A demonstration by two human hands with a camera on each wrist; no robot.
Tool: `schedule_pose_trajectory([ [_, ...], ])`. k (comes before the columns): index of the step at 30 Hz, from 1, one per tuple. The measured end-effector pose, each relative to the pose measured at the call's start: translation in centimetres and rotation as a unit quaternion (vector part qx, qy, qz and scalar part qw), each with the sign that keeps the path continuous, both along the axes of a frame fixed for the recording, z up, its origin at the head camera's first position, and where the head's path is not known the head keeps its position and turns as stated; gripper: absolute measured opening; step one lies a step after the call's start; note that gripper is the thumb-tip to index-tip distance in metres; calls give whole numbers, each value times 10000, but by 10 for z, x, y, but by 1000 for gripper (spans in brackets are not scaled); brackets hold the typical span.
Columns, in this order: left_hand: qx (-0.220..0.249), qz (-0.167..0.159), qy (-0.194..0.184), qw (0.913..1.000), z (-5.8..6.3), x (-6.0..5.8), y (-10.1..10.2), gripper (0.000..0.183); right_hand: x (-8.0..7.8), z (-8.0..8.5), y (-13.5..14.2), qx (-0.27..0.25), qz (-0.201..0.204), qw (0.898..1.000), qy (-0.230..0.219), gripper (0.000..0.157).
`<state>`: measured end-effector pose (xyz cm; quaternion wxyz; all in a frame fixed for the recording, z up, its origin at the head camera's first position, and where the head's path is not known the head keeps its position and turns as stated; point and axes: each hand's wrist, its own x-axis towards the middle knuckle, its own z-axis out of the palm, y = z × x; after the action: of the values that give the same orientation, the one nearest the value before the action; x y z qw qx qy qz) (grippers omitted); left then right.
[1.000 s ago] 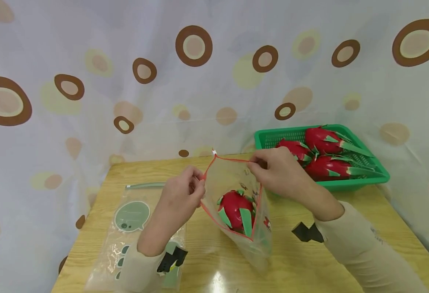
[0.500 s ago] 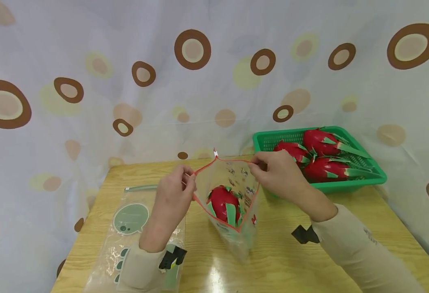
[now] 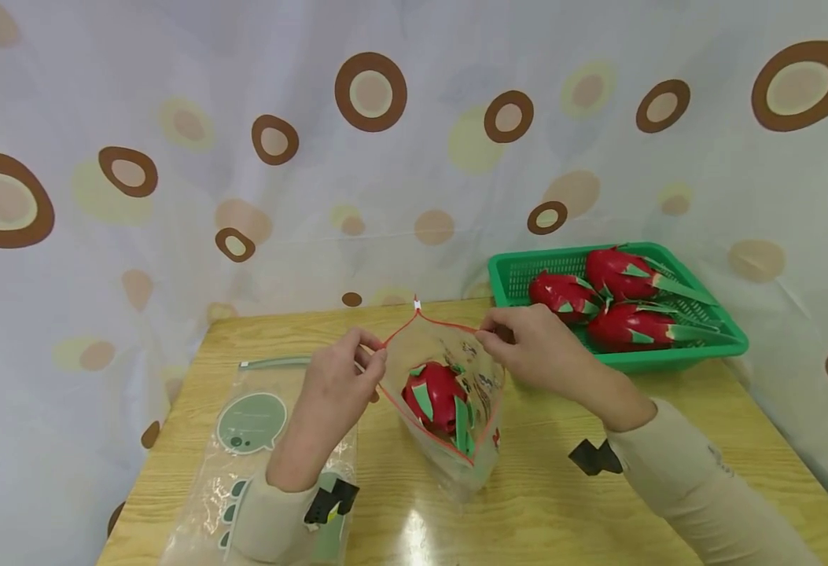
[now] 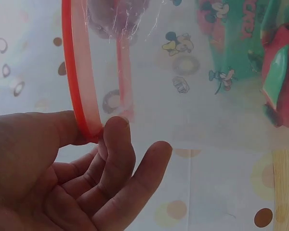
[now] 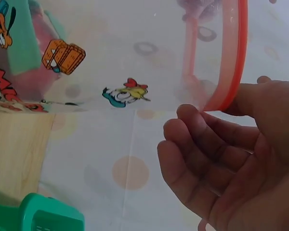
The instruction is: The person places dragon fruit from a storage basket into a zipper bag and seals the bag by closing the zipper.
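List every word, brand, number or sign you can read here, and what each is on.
"MICKEY", probably: red lettering on the red-edged bag, sideways in the left wrist view and only partly legible.
Right sleeve: small dark print, too small and blurred to read.
Flat bag: green pictures, no readable text.
No numbers can be made out.

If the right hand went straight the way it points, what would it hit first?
The bag, whose red rim the right hand pinches; past that, the line seems to run toward the white slider, though depth is unclear.
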<state>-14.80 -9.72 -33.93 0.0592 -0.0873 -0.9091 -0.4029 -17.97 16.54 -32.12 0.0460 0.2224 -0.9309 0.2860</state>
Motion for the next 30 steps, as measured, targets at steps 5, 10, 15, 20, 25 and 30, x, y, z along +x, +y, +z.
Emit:
schedule_pose_trajectory([
  [5,39,-24,-33,10000,0,2,2,13,-7,2,19,-54,-190,9998,-59,23],
  [10,96,-71,-18,9999,0,3,2,13,-20,1,52,222,-552,9976,353,26],
  [15,142,-140,-33,9998,-1,4,2,15,-34,-5,89,679,-911,9931,297,17],
  [20,161,-158,-43,9997,-1,5,2,16,-50,-15,127,1177,-1192,9858,118,19],
  [25,181,-161,-62,9997,-1,7,1,15,-63,-31,159,1609,-1229,9790,-250,22],
  [30,206,-202,-32,9996,-2,7,3,15,-68,-48,181,2039,-1218,9679,-820,26],
])
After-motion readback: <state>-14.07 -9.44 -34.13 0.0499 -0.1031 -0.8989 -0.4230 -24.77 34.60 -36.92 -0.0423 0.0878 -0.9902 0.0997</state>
